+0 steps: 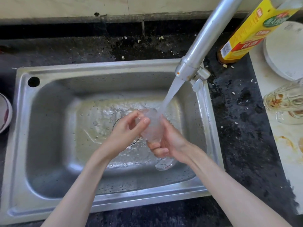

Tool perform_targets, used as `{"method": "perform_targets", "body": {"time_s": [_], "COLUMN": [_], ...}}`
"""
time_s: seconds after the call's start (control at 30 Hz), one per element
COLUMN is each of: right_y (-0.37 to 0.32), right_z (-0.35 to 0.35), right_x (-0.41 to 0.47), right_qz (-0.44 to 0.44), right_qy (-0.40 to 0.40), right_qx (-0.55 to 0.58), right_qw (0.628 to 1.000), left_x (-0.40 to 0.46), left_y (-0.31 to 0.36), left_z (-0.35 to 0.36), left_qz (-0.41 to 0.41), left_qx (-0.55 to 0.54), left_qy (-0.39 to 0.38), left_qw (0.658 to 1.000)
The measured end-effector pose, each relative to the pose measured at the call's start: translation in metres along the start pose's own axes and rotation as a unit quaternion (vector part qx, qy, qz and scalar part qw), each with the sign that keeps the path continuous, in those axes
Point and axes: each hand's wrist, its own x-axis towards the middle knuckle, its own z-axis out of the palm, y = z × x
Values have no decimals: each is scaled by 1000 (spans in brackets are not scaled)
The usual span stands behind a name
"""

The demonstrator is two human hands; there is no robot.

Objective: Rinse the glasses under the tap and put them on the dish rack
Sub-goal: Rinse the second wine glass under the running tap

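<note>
**One glass under the tap, soiled glasses waiting beside the sink**

A clear stemmed glass point(151, 126) is held over the middle of the sink point(105, 69), tilted with its bowl up toward the tap point(193, 63) and its foot down toward the sink's near edge. The stream of water point(170, 95) is received at the bowl's mouth. The glass is grasped by the right hand point(168, 143), whose fingers are curled round the lower bowl and stem from the sink's right side. The rim of the bowl is pinched by the left hand point(129, 128), thumb and fingertips closed on it from the sink's left side, as though the rim were being rubbed or turned; which of the two cannot be told.

The task is judged to be at an early or middle stage. One glass is being rinsed and nothing is seen to have been put away: no dish rack can be made out in view. To the right of the sink, on a pale board point(285, 145), at least two dirty glasses point(285, 102) smeared with brownish residue are lying, and these are judged to be left for rinsing. Behind them, farther from the sink's near edge, white plates point(285, 51) and a yellow-labelled bottle point(249, 33) are seen. At the left of the sink, the edge of a bowl point(5, 112) is visible
</note>
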Motion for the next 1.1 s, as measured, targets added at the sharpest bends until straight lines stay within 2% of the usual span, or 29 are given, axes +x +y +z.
{"method": "perform_targets", "body": {"time_s": [0.13, 0.23, 0.37, 0.57, 0.7, 0.8, 1.0, 1.1], "right_y": [-6, -9, -19, -33, -30, -27, -23, -22], "right_z": [2, 0, -4, -1, -1, -1, 0, 1], "right_x": [4, 2, -17, -29, -28, -26, -20, -20], "right_qz": [-3, -19, -12, -35, -61, -77, -73, -70], "right_qy": [32, 73, 124, 115, 109, 82, 51, 32], "right_qx": [-7, -69, -225, -140, -76, -75, -30, -14], "right_qw": [999, 995, 966, 983, 989, 991, 996, 997], "left_x": [4, 10, 20, 24, 24, 22, 19, 17], "left_y": [0, 4, -2, -21, -35, -41, -43, -43], "left_z": [14, 23, 21, 15, 8, 4, 6, 7], "left_qz": [-54, -66, -121, -197, -251, -264, -291, -294], "left_qx": [-168, -192, -218, -399, -500, -577, -621, -608], "left_qy": [49, 78, 135, 150, 174, 182, 181, 172], "left_qw": [983, 976, 959, 883, 810, 751, 705, 717]}}
